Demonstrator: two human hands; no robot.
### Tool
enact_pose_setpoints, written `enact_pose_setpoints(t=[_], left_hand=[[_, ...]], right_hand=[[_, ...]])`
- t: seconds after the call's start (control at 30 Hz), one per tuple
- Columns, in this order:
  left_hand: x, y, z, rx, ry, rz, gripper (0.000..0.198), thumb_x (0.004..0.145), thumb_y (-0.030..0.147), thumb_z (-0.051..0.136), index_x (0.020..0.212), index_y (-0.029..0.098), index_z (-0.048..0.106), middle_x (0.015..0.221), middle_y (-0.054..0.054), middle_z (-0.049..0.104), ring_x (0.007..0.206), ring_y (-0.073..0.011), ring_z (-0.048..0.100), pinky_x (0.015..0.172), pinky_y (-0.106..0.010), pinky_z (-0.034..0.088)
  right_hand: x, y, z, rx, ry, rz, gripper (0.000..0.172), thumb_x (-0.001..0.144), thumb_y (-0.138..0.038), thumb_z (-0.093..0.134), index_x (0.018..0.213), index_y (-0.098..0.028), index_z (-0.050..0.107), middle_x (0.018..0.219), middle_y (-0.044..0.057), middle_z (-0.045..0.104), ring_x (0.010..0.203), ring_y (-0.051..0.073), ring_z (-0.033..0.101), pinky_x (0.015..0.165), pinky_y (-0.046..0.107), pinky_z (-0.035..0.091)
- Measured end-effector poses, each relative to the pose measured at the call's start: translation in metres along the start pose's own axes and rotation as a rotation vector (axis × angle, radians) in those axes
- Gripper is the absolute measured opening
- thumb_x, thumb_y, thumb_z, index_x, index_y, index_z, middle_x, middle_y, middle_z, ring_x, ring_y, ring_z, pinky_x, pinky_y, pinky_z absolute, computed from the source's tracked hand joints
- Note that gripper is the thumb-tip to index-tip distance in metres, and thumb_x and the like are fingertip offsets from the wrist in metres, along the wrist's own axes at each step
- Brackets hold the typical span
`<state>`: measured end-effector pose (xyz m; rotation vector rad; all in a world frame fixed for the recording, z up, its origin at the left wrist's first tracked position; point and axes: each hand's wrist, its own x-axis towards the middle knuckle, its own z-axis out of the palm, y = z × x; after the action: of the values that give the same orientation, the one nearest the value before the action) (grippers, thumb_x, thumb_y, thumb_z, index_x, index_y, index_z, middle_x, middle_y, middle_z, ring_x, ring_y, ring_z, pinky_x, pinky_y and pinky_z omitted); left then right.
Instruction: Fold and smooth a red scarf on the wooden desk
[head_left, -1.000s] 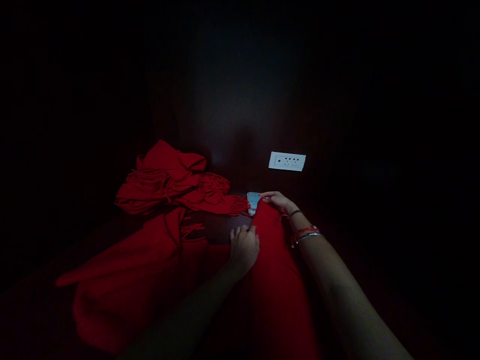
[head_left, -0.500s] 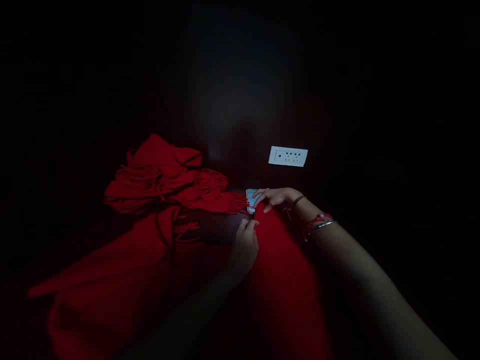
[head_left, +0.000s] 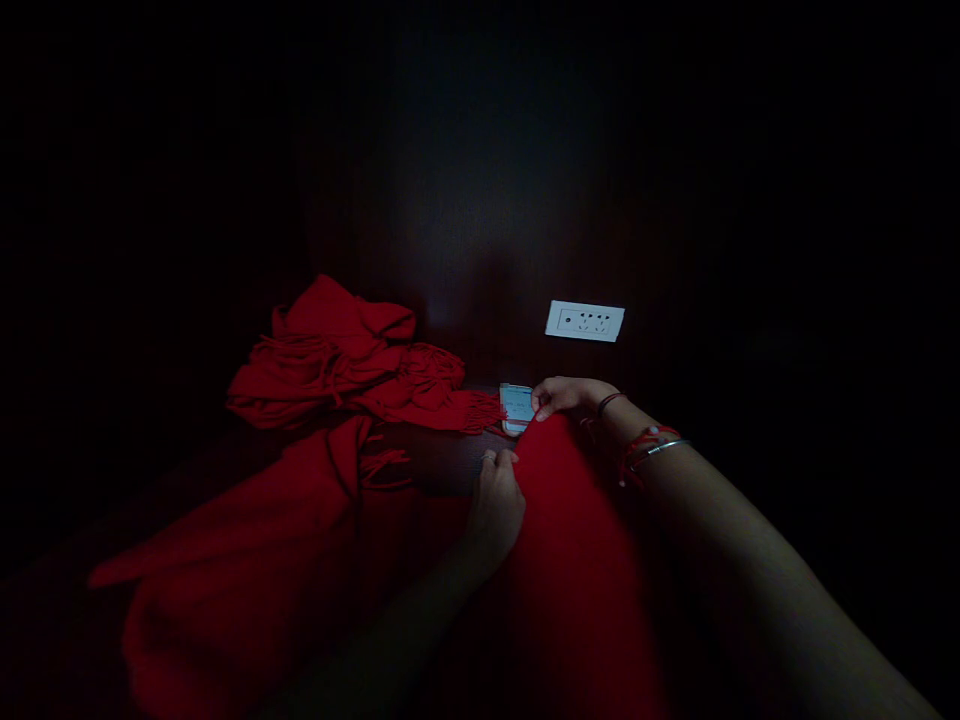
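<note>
Both my hands pinch the edge of a red scarf point(head_left: 577, 530) that spreads down toward me. My left hand point(head_left: 497, 505), with a ring on one finger, is closed on the scarf's left edge. Farther up, my right hand point(head_left: 562, 396) grips the far corner between thumb and fingers. Just left of the right hand lies a pale flat rectangular thing point(head_left: 516, 405), perhaps a wall plate or a phone; its right side is partly hidden by the fingers. Strands of red fringe touch its left side.
A crumpled heap of red fringed scarves point(head_left: 337, 360) lies at the back left. More red cloth point(head_left: 247, 550) stretches toward the front left. A white socket plate point(head_left: 585, 320) sits on the dark wall point(head_left: 465, 200) behind. The surroundings are very dark.
My right fingers have drawn back from over the pale rectangle and closed on the scarf's corner. The whole view has shifted slightly. My left hand keeps its hold.
</note>
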<state>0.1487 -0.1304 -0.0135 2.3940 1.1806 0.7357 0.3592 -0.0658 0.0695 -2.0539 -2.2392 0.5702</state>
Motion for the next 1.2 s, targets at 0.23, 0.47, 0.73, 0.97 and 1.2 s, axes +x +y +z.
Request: enact_pose_setpoints(t=[0.23, 0.47, 0.73, 0.97, 1.2], left_hand=[[-0.005, 0.002, -0.005, 0.175, 0.032, -0.032, 0.025, 0.071, 0.010, 0.038, 0.094, 0.013, 0.048, 0.093, -0.010, 0.047, 0.084, -0.0202, 0.049, 0.075, -0.032, 0.036], [-0.009, 0.002, 0.002, 0.217, 0.101, 0.289, 0.048, 0.077, 0.023, 0.035, 0.123, 0.014, 0.028, 0.129, -0.010, 0.028, 0.116, -0.0213, 0.025, 0.093, -0.036, 0.022], [-0.013, 0.000, 0.009, 0.296, -0.101, 0.187, 0.048, 0.079, 0.034, 0.029, 0.121, 0.011, 0.035, 0.128, -0.010, 0.031, 0.116, -0.0252, 0.026, 0.094, -0.044, 0.018], [-0.015, 0.002, 0.007, 0.321, -0.080, 0.142, 0.049, 0.078, 0.035, 0.030, 0.120, 0.010, 0.038, 0.127, -0.011, 0.032, 0.117, -0.0269, 0.024, 0.094, -0.047, 0.015], [-0.012, -0.004, 0.012, 0.320, -0.063, 0.136, 0.051, 0.078, 0.040, 0.027, 0.122, 0.015, 0.035, 0.129, -0.007, 0.029, 0.118, -0.0277, 0.021, 0.093, -0.048, 0.013]], right_hand=[[0.007, 0.002, 0.026, -0.351, 0.446, -0.045, 0.030, 0.068, -0.021, 0.056, 0.097, -0.016, 0.055, 0.095, 0.007, 0.053, 0.089, 0.018, 0.045, 0.076, 0.027, 0.034], [-0.030, -0.028, 0.067, -0.276, 0.667, 0.149, 0.041, 0.083, -0.032, 0.026, 0.119, -0.016, 0.036, 0.120, 0.010, 0.039, 0.112, 0.020, 0.030, 0.091, 0.036, 0.024], [-0.028, -0.023, 0.099, -0.287, 0.482, 0.215, 0.056, 0.082, -0.046, 0.015, 0.130, -0.017, 0.013, 0.136, 0.004, 0.009, 0.123, 0.020, 0.001, 0.097, 0.044, 0.006], [-0.013, -0.020, 0.093, -0.110, 0.367, 0.268, 0.058, 0.082, -0.046, 0.008, 0.130, -0.014, 0.003, 0.136, 0.003, 0.003, 0.123, 0.018, -0.001, 0.097, 0.044, 0.004], [-0.063, -0.031, 0.076, -0.030, 0.590, 0.290, 0.059, 0.082, -0.047, 0.005, 0.130, -0.016, -0.003, 0.136, 0.003, 0.000, 0.123, 0.018, -0.003, 0.097, 0.044, 0.008]])
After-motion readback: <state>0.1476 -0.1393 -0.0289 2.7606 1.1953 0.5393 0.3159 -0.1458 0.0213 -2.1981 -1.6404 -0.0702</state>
